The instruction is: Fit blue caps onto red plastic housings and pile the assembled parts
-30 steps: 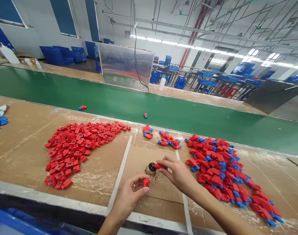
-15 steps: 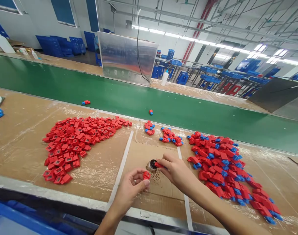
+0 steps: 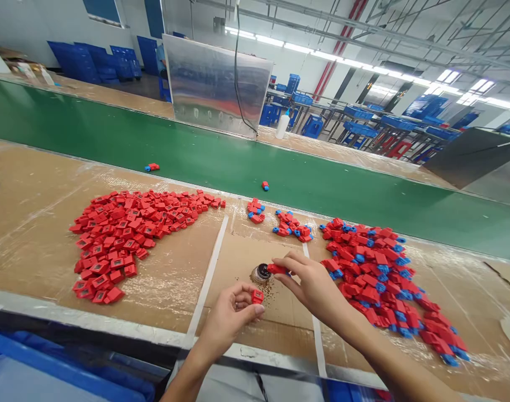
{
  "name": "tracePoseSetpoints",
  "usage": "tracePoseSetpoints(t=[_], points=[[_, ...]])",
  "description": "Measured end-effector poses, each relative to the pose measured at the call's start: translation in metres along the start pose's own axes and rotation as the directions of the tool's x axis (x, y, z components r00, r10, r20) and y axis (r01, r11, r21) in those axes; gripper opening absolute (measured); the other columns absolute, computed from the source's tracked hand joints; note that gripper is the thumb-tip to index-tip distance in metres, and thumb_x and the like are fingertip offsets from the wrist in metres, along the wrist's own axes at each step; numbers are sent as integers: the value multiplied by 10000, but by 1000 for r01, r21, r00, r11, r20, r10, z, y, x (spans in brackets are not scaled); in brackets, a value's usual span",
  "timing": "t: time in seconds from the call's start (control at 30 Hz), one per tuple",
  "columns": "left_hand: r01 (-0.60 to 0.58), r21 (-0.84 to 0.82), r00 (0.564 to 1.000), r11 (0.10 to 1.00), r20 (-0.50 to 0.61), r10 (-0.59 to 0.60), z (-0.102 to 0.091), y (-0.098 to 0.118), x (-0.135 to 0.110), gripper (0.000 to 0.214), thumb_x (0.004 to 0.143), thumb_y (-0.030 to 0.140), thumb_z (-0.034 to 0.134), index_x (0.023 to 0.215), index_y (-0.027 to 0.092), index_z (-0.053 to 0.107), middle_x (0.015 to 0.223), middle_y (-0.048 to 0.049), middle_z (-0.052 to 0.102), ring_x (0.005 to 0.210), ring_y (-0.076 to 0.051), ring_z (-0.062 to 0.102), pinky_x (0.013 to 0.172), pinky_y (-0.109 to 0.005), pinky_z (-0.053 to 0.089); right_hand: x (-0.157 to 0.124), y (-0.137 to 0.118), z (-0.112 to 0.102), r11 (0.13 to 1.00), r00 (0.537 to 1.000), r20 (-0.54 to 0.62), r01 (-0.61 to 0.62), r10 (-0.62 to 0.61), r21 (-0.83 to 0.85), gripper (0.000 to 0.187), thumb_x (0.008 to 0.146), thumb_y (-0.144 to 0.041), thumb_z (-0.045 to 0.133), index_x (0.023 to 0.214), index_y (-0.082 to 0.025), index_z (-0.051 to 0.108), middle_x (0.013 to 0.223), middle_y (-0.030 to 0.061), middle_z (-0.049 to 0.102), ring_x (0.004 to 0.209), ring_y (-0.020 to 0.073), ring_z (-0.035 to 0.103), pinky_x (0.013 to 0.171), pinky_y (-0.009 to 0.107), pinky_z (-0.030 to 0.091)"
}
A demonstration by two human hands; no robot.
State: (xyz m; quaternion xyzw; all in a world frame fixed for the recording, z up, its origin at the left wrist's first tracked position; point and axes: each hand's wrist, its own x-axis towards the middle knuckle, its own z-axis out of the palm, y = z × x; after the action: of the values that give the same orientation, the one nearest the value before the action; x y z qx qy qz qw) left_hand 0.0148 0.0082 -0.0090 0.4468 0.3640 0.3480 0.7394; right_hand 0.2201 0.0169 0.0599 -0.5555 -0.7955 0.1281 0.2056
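My left hand (image 3: 229, 315) pinches a small red plastic piece (image 3: 257, 296) between thumb and fingers, just above the cardboard. My right hand (image 3: 311, 285) holds a red and blue part (image 3: 276, 269) with its fingertips against a small round dark pot (image 3: 261, 273) that stands on the cardboard. Fine dark specks lie scattered around the pot. A wide pile of red pieces (image 3: 129, 234) lies to the left. On the right spreads a pile of red and blue parts (image 3: 380, 279).
A green conveyor belt (image 3: 342, 195) runs behind the cardboard-covered bench (image 3: 37, 223), carrying two stray parts (image 3: 152, 166) (image 3: 265, 185). Two small clusters of parts (image 3: 255, 210) (image 3: 292, 226) sit near the belt. A metal panel (image 3: 215, 84) and blue crates (image 3: 95, 61) stand beyond.
The view has tilted slightly downward. My right hand has lifted the red and blue part a little at the pot. My left hand has turned the red piece and shifted slightly right.
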Motion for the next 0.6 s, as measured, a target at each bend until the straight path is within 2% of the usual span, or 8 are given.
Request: tracePoseSetpoints(t=[0.07, 0.2, 0.43, 0.6], points=[[-13, 16, 1000, 1000, 22, 13, 0, -2, -1, 190, 775, 225, 728, 929, 160, 638, 741, 12, 638, 677, -110, 585, 666, -222, 465, -7, -4, -3, 995, 999, -43, 12, -8, 99, 174, 921, -220, 592, 1083, -195, 649, 940, 47, 644, 825, 175, 627, 738, 285, 482], [-51, 46, 998, 998, 48, 49, -1, -3, -1, 155, 777, 188, 709, 923, 156, 673, 786, 1, 638, 729, -116, 560, 689, -214, 436, -20, -14, 0, 974, 1000, -15, 16, -13, 227, 198, 942, -244, 562, 1118, -206, 644, 923, 42, 642, 812, 164, 627, 740, 272, 481], [-52, 73, 997, 996, 54, 48, 0, 1, 0, 221, 771, 191, 705, 987, 147, 697, 802, -13, 651, 745, -134, 553, 696, -222, 416, -28, -20, 12, 966, 999, 34, -28, 20, 258, 214, 937, -235, 564, 1141, -205, 621, 929, 47, 647, 823, 168, 622, 736, 270, 478], [-48, 72, 997, 996, 57, 44, 0, -2, 0, 214, 778, 206, 691, 984, 152, 703, 822, -32, 675, 759, -151, 571, 704, -233, 426, -31, -22, 16, 964, 996, 79, -55, 36, 260, 180, 948, -276, 545, 1090, -218, 639, 926, 54, 639, 833, 180, 621, 736, 285, 484]])
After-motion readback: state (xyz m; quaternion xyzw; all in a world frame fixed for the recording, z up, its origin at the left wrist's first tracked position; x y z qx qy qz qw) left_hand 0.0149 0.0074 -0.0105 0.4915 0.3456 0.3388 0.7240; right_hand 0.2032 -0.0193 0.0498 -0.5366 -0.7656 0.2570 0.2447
